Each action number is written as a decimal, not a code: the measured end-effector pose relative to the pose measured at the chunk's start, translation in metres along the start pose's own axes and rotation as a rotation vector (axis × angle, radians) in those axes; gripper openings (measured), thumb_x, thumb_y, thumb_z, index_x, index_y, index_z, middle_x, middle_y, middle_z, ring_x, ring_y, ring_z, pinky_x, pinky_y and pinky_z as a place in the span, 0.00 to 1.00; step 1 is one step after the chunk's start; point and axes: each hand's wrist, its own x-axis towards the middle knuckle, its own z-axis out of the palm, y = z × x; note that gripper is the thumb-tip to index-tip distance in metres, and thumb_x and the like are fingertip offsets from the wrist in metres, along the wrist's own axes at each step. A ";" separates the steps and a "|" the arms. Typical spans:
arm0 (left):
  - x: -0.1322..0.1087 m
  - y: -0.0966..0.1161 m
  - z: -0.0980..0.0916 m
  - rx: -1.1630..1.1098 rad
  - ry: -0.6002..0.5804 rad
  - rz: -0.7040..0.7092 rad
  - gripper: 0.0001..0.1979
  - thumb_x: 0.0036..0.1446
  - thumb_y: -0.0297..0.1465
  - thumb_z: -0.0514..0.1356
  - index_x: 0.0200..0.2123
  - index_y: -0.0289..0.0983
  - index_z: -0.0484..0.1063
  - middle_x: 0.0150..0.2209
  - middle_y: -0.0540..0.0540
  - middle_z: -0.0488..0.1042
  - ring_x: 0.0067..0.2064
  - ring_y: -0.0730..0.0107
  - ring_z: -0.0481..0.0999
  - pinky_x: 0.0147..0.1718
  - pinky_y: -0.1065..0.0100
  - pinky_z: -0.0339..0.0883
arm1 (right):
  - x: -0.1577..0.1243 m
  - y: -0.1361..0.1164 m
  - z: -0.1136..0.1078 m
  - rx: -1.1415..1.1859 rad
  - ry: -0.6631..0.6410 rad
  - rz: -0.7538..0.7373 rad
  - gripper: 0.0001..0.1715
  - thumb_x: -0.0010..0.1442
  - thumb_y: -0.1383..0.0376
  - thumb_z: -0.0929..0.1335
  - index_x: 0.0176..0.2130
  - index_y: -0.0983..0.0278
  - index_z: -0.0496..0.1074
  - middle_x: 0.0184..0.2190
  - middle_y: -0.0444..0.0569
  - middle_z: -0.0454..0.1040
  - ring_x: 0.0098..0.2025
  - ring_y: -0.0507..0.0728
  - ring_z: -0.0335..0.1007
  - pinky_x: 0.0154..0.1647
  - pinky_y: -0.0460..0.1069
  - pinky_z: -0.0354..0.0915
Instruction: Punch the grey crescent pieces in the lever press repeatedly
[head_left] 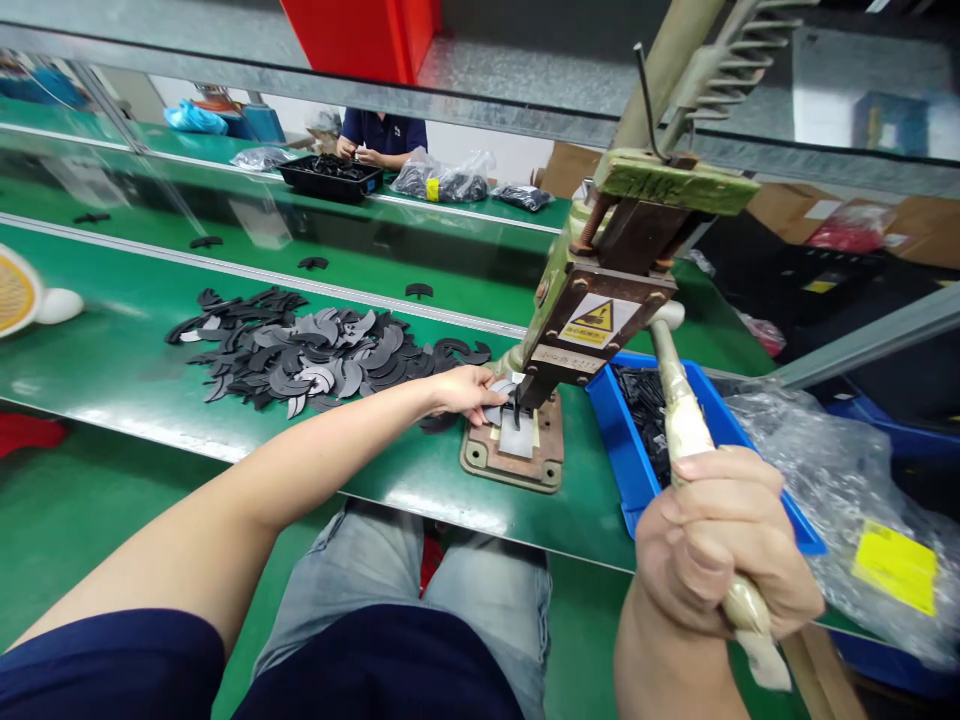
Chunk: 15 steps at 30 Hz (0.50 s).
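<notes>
A green hand press (600, 290) stands on its base plate (514, 455) at the table's edge. My right hand (720, 545) is wrapped round the press's taped lever handle (679, 400), low and near me. My left hand (469, 390) reaches under the press head and pinches a grey crescent-shaped piece (501, 392) on the base. A heap of dark and grey crescent pieces (315, 355) lies on the green table left of the press.
A blue bin (626, 455) with dark pieces sits right of the press, next to a plastic bag (862, 510) with a yellow label. Across the conveyor belt (225, 215), another person (379, 135) works at a black tray (330, 178). Bags of parts (446, 180) lie nearby.
</notes>
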 end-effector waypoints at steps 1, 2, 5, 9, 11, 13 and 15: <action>0.000 0.002 0.001 0.010 -0.004 -0.029 0.15 0.62 0.34 0.70 0.36 0.35 0.67 0.23 0.54 0.72 0.21 0.76 0.77 0.23 0.76 0.75 | 0.000 -0.001 0.001 -0.010 0.008 0.012 0.27 0.63 0.56 0.71 0.18 0.60 0.62 0.18 0.41 0.66 0.28 0.54 0.70 0.39 0.58 0.64; -0.001 0.005 0.002 0.017 -0.005 -0.054 0.13 0.63 0.33 0.69 0.37 0.35 0.67 0.23 0.54 0.73 0.21 0.76 0.77 0.23 0.76 0.75 | 0.000 -0.001 0.002 -0.020 0.014 0.022 0.27 0.63 0.55 0.71 0.18 0.60 0.62 0.18 0.41 0.66 0.28 0.54 0.70 0.40 0.58 0.64; -0.005 0.014 0.004 0.037 -0.008 -0.122 0.08 0.68 0.30 0.65 0.40 0.35 0.68 0.23 0.54 0.74 0.22 0.76 0.78 0.26 0.77 0.75 | 0.000 -0.002 0.002 -0.026 0.013 0.024 0.27 0.63 0.55 0.71 0.18 0.59 0.62 0.18 0.41 0.66 0.28 0.54 0.70 0.40 0.58 0.65; -0.010 0.021 0.006 0.060 -0.023 -0.188 0.07 0.70 0.32 0.62 0.44 0.34 0.69 0.23 0.51 0.75 0.23 0.74 0.79 0.27 0.77 0.75 | -0.004 -0.002 0.000 -0.033 -0.003 0.024 0.25 0.63 0.57 0.70 0.19 0.60 0.62 0.19 0.41 0.66 0.28 0.54 0.71 0.41 0.59 0.65; -0.012 0.020 0.006 0.055 -0.026 -0.206 0.10 0.70 0.35 0.63 0.45 0.33 0.69 0.22 0.51 0.75 0.22 0.73 0.79 0.26 0.76 0.75 | -0.003 -0.002 0.001 -0.024 -0.001 0.008 0.26 0.64 0.57 0.70 0.19 0.60 0.62 0.19 0.40 0.66 0.27 0.53 0.70 0.41 0.59 0.65; -0.013 0.016 0.007 0.035 -0.013 -0.210 0.11 0.70 0.37 0.63 0.46 0.34 0.70 0.21 0.51 0.74 0.21 0.71 0.79 0.24 0.75 0.74 | 0.007 -0.003 0.006 0.010 0.016 -0.026 0.27 0.64 0.57 0.70 0.18 0.60 0.61 0.18 0.40 0.65 0.26 0.51 0.68 0.40 0.57 0.65; -0.015 0.009 0.009 -0.005 0.008 -0.187 0.11 0.70 0.37 0.63 0.45 0.35 0.70 0.22 0.52 0.74 0.22 0.71 0.79 0.23 0.75 0.74 | 0.028 -0.003 0.013 0.067 0.049 -0.059 0.28 0.64 0.57 0.71 0.18 0.60 0.60 0.18 0.39 0.64 0.24 0.50 0.67 0.38 0.55 0.66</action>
